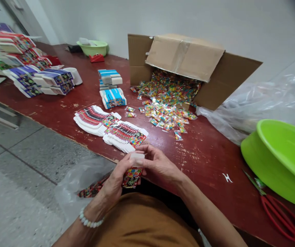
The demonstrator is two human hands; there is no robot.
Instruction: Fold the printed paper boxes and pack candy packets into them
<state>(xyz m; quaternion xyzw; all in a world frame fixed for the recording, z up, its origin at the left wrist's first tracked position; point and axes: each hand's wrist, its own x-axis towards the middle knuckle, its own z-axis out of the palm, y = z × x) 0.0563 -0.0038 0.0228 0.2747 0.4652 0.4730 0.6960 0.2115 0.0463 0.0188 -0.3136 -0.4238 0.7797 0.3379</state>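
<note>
Both hands hold one small printed paper box (132,175) just above the near table edge. My left hand (116,181) wraps round its lower side, a white bead bracelet on the wrist. My right hand (157,164) pinches the box's white top flap. Just beyond them lie two fanned piles of flat red and black box blanks (111,128). Farther back, a cardboard carton (185,65) lies on its side and spills several small wrapped candies (166,111) onto the dark red table (209,154).
Stacked folded boxes, purple (41,80), red (13,44) and blue (111,87), stand at the left and middle. Green basins (278,154) and red scissors (278,212) lie at the right, clear plastic sheet (265,99) behind them. A plastic bag (85,181) hangs by my lap.
</note>
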